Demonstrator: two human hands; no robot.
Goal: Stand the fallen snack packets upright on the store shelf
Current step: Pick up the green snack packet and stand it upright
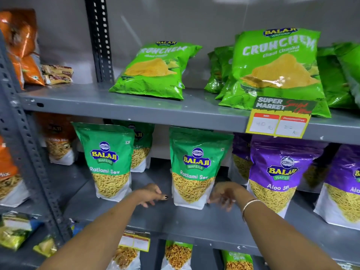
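Note:
A green Ratlami Sev packet (pixel 194 168) stands upright in the middle of the middle shelf (pixel 175 217). My left hand (pixel 152 194) hovers just left of its base with fingers apart and holds nothing. My right hand (pixel 224 195) is at the packet's lower right corner, fingers spread and blurred, touching or just off it. A second Ratlami Sev packet (pixel 109 162) stands upright further left. On the top shelf (pixel 136 110) a green Crunchem packet (pixel 153 71) leans back, and another Crunchem packet (pixel 276 69) leans against a row behind it.
Purple Aloo Sev packets (pixel 276 172) stand to the right on the middle shelf. Orange mix packets (pixel 58 141) sit at the left. A yellow price tag (pixel 278 121) hangs on the top shelf edge. A slotted grey upright (pixel 29 152) bounds the left side. More packets fill the lower shelf.

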